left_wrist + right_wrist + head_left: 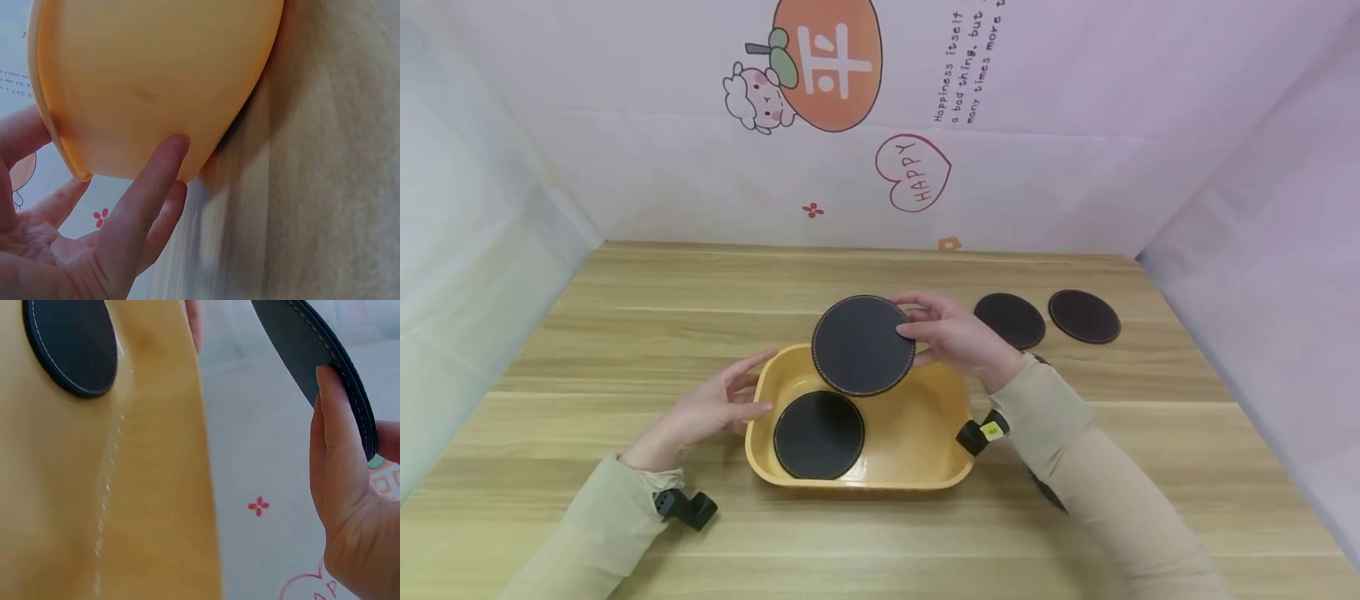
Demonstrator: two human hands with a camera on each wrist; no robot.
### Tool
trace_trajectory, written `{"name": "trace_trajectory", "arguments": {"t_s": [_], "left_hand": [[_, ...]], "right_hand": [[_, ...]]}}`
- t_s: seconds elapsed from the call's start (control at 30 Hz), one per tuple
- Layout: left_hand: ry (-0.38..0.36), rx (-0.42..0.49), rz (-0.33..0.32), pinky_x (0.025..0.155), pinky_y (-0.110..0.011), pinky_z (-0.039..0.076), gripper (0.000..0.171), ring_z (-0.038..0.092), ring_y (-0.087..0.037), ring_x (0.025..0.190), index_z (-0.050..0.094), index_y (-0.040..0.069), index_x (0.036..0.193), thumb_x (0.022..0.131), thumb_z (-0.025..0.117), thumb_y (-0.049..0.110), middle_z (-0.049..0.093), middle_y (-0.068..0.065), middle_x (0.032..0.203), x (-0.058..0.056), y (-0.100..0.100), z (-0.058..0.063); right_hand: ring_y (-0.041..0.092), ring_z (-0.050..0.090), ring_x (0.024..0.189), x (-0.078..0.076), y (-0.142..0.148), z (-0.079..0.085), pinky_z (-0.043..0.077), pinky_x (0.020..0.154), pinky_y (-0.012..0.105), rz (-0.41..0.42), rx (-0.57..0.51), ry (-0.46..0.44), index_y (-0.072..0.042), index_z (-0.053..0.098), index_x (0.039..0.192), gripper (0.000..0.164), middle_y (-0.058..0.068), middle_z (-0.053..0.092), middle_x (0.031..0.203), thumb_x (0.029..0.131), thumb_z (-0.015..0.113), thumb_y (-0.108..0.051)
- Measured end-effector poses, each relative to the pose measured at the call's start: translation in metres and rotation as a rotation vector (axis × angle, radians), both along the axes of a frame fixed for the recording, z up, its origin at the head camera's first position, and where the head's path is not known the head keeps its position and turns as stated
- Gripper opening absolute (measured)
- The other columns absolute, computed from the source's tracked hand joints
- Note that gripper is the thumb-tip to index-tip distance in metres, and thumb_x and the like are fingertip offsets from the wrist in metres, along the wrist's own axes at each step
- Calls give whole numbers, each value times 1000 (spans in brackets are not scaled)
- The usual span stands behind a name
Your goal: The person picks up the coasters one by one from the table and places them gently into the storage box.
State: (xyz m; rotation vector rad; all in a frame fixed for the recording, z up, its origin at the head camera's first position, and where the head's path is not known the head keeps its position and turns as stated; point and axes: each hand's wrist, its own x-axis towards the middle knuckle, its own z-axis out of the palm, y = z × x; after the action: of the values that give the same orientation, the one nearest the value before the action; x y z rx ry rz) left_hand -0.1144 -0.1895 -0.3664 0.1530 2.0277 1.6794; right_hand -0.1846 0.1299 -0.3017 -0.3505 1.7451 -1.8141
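My right hand (958,333) pinches a round black coaster (861,346) by its edge, thumb on one face and fingers on the other. This coaster, with pale stitching round its rim, is held up over the back of a yellow plastic basin (910,482). Inside the basin, at its left end, lies another black coaster (818,435). At the basin's left end my left hand (711,408) grips the rim. In the left wrist view its thumb (22,134) reaches over the rim while other fingers (150,181) lie against the outer wall.
Two more black coasters, one nearer (1011,321) and one farther right (1084,316), lie on the wooden table (647,317). Another dark edge (1048,492) shows from under my right forearm. A printed white cloth (662,167) hangs behind the table.
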Motion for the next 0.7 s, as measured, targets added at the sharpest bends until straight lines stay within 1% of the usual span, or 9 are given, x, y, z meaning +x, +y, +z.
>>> {"name": "trace_trajectory", "arguments": {"t_s": [0.13,0.27,0.4,0.53,0.7], "left_hand": [[3,13,-6,76,-36,57,80,55,-31,114,14,14,153,90,62,6,28,-30,146,1,1,2],[0,10,-4,75,-35,57,80,56,-29,112,14,15,153,90,62,6,27,-30,147,1,1,2],[5,27,2,75,-37,57,79,59,-26,106,14,14,153,90,60,4,29,-32,144,1,-1,0],[6,35,2,76,-39,57,78,60,-25,105,15,14,153,90,60,3,32,-32,142,0,-1,-1],[-4,20,2,78,-40,57,79,58,-27,109,16,15,153,89,62,5,31,-31,143,0,0,-1]], "right_hand": [[12,64,78,1,-12,-9,58,63,30,74,40,2,2,36,138,47,1,61,100,92,47,6],[11,64,74,3,-19,-21,56,58,26,153,88,-4,4,37,138,48,-1,63,96,91,48,7],[11,63,75,5,-27,-28,57,59,28,175,95,-30,3,39,136,46,0,63,95,91,49,7],[12,64,78,5,-35,-32,58,63,31,205,113,-51,2,40,136,46,2,62,100,91,50,6],[12,61,77,5,-43,-35,56,61,28,257,196,-17,0,43,134,43,4,58,98,92,52,2]]}}
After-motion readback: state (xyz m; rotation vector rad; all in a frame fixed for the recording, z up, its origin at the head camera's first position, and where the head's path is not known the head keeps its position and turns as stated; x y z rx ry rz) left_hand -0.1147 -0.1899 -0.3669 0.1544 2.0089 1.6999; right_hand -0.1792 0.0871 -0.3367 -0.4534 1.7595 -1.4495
